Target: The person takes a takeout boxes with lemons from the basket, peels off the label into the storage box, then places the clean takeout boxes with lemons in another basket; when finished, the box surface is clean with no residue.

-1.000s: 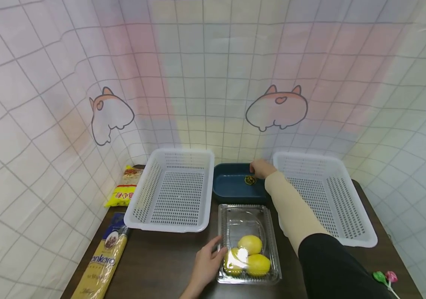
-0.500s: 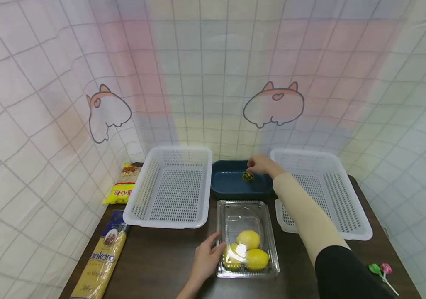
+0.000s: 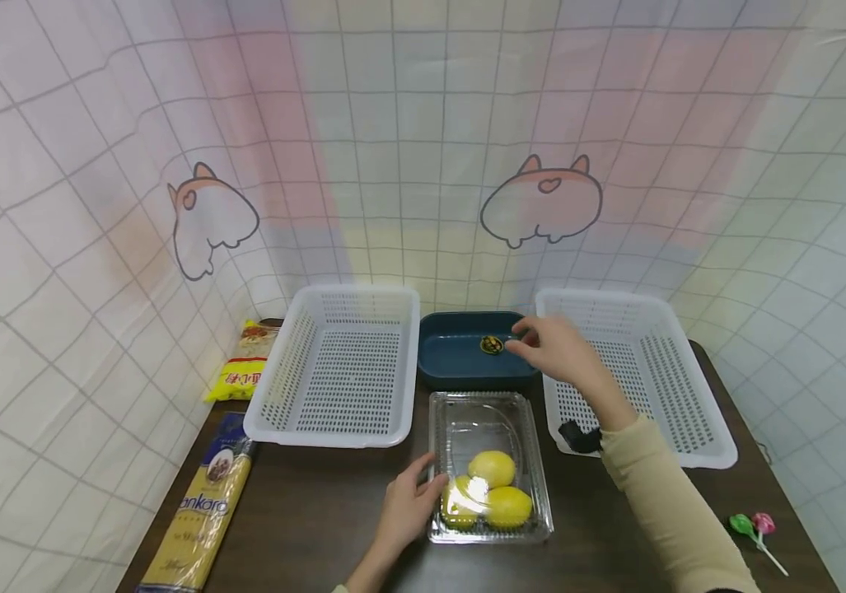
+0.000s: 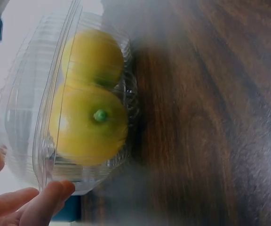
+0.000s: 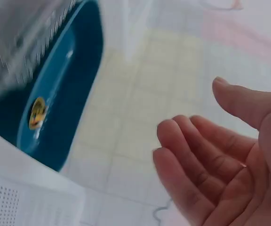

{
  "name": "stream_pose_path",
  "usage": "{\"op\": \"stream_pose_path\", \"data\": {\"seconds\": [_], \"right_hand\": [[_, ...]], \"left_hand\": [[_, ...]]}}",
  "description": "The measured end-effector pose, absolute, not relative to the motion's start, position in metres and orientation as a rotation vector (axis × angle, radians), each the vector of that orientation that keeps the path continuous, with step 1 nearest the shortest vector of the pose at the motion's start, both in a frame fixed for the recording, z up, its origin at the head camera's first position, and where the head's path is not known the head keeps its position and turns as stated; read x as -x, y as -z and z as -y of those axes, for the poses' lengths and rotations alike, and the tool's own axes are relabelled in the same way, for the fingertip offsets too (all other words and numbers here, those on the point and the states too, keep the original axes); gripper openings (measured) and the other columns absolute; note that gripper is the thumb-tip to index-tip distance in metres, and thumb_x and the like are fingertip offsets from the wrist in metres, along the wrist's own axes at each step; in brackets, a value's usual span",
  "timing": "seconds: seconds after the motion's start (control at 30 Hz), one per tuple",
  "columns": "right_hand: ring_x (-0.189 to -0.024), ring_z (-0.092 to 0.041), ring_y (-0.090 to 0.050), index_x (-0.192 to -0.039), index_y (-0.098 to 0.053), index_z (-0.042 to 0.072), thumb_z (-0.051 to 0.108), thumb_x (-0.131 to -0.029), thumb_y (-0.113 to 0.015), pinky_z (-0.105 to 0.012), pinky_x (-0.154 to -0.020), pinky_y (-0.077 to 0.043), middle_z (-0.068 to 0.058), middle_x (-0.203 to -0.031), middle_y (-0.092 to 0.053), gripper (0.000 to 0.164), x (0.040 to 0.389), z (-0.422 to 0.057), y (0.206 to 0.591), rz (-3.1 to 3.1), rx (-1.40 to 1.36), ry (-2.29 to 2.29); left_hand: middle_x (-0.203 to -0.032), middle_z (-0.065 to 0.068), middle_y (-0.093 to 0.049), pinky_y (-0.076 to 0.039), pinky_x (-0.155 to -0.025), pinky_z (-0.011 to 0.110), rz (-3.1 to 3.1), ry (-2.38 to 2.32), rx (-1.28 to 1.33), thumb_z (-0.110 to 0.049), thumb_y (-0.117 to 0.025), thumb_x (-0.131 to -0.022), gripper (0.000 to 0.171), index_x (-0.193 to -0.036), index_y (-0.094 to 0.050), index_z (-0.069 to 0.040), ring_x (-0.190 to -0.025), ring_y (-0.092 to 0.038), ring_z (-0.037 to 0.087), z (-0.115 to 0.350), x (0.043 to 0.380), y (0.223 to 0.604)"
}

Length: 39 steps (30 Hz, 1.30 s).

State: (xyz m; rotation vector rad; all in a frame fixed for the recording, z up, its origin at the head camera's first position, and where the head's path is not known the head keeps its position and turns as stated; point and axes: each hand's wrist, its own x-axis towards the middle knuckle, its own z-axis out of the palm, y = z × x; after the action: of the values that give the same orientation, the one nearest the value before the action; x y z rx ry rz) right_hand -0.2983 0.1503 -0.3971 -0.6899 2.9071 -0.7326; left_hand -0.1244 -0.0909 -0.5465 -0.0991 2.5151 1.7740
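Observation:
In the head view, my left hand (image 3: 409, 502) touches the left edge of a clear plastic clamshell box (image 3: 478, 420) with yellow lemons (image 3: 509, 506) inside. Its fingertips (image 4: 62, 188) lie at the rim seam, and the thumb is against the lid. My right hand (image 3: 559, 350) hovers over the right end of a dark blue oval dish (image 3: 441, 371), fingers loosely bent and holding nothing. A small round yellow-and-black item (image 3: 492, 345) lies in the dish, just left of the right fingertips. The right wrist view shows that palm with nothing in it.
White perforated baskets stand on both sides of the dish, a left basket (image 3: 329, 441) and a right basket (image 3: 726, 453). A spaghetti pack (image 3: 200, 511) and a yellow bag (image 3: 240, 375) lie at the left. Two lollipops (image 3: 752, 525) lie at the right. A patterned curtain (image 3: 423, 165) encloses the table.
My right hand has drawn back from over the dish toward the right and nearer me, its fingers loosening. The yellow-and-black item stays in the dish. My left hand keeps its place at the box.

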Motion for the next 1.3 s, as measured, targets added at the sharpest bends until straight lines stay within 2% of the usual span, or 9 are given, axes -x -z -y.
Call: {"op": "stream_pose_path", "data": {"seconds": [0.27,0.4,0.5,0.6,0.63,0.7,0.87,1.1,1.3], "right_hand": [[-0.066,-0.006,-0.057,-0.097,-0.073,0.011,0.042,-0.093,-0.067,-0.023,-0.06,-0.049,0.003,-0.08,-0.072,0.032,0.206,-0.162,0.434,-2.913,0.597,0.651],[-0.059,-0.007,-0.052,-0.105,-0.072,0.006,0.042,-0.089,-0.071,-0.022,-0.054,-0.044,0.003,-0.073,-0.067,0.039,0.171,-0.164,0.459,-2.899,0.439,0.628],[-0.063,-0.016,-0.061,-0.114,-0.068,0.0,0.047,-0.087,-0.072,-0.031,-0.054,-0.051,-0.006,-0.082,-0.071,0.054,0.154,-0.164,0.471,-2.905,0.318,0.558],[-0.071,-0.026,-0.068,-0.12,-0.064,-0.005,0.057,-0.086,-0.068,-0.042,-0.058,-0.056,-0.015,-0.094,-0.074,0.07,0.147,-0.164,0.481,-2.864,0.232,0.533],[-0.073,-0.027,-0.069,-0.122,-0.063,-0.006,0.06,-0.086,-0.066,-0.044,-0.061,-0.057,-0.017,-0.097,-0.074,0.074,0.147,-0.164,0.485,-2.831,0.205,0.562],[-0.07,-0.024,-0.068,-0.125,-0.06,-0.007,0.061,-0.087,-0.064,-0.04,-0.059,-0.056,-0.014,-0.092,-0.073,0.079,0.149,-0.165,0.494,-2.757,0.154,0.662],[-0.059,-0.014,-0.059,-0.127,-0.057,-0.007,0.054,-0.089,-0.067,-0.028,-0.053,-0.047,-0.004,-0.075,-0.067,0.072,0.153,-0.167,0.512,-2.609,0.058,0.934],[-0.055,-0.013,-0.061,-0.135,-0.05,-0.011,0.052,-0.087,-0.069,-0.027,-0.052,-0.049,-0.003,-0.074,-0.069,0.082,0.151,-0.168,0.523,-2.57,0.038,1.037],[-0.053,-0.013,-0.058,-0.125,-0.058,-0.005,0.052,-0.086,-0.071,-0.026,-0.05,-0.045,-0.001,-0.069,-0.065,0.07,0.15,-0.169,0.523,-2.582,0.024,1.055]], "left_hand": [[-0.143,0.035,-0.049,-0.059,-0.09,0.046,-2.482,-1.757,0.034,-0.025,-0.064,-0.096,0.054,-0.139,-0.052,0.005,-0.111,-0.068,0.043,0.092,0.126,0.549],[-0.143,0.032,-0.05,-0.059,-0.091,0.046,-2.481,-1.74,0.026,-0.026,-0.065,-0.096,0.055,-0.139,-0.051,0.005,-0.112,-0.068,0.043,0.092,0.125,0.549],[-0.142,0.032,-0.052,-0.059,-0.091,0.046,-2.501,-1.732,0.013,-0.025,-0.065,-0.096,0.055,-0.138,-0.052,0.006,-0.112,-0.068,0.043,0.092,0.125,0.547],[-0.141,0.033,-0.052,-0.059,-0.091,0.046,-2.516,-1.741,0.015,-0.024,-0.065,-0.095,0.054,-0.138,-0.052,0.007,-0.112,-0.067,0.044,0.093,0.126,0.544],[-0.141,0.033,-0.053,-0.059,-0.091,0.046,-2.524,-1.738,0.02,-0.023,-0.066,-0.095,0.054,-0.138,-0.052,0.007,-0.112,-0.067,0.045,0.093,0.126,0.543],[-0.141,0.033,-0.053,-0.059,-0.091,0.046,-2.526,-1.742,0.029,-0.024,-0.065,-0.096,0.054,-0.138,-0.052,0.007,-0.112,-0.066,0.046,0.094,0.128,0.542],[-0.141,0.034,-0.052,-0.058,-0.093,0.047,-2.511,-1.752,0.019,-0.027,-0.064,-0.096,0.055,-0.139,-0.051,0.006,-0.114,-0.065,0.047,0.095,0.129,0.544],[-0.14,0.032,-0.055,-0.058,-0.094,0.047,-2.5,-1.773,0.019,-0.025,-0.065,-0.096,0.052,-0.137,-0.054,0.005,-0.114,-0.066,0.047,0.099,0.125,0.549],[-0.138,0.029,-0.058,-0.059,-0.093,0.044,-2.492,-1.819,0.028,-0.027,-0.067,-0.095,0.051,-0.135,-0.056,0.004,-0.118,-0.064,0.046,0.099,0.126,0.551]]}}
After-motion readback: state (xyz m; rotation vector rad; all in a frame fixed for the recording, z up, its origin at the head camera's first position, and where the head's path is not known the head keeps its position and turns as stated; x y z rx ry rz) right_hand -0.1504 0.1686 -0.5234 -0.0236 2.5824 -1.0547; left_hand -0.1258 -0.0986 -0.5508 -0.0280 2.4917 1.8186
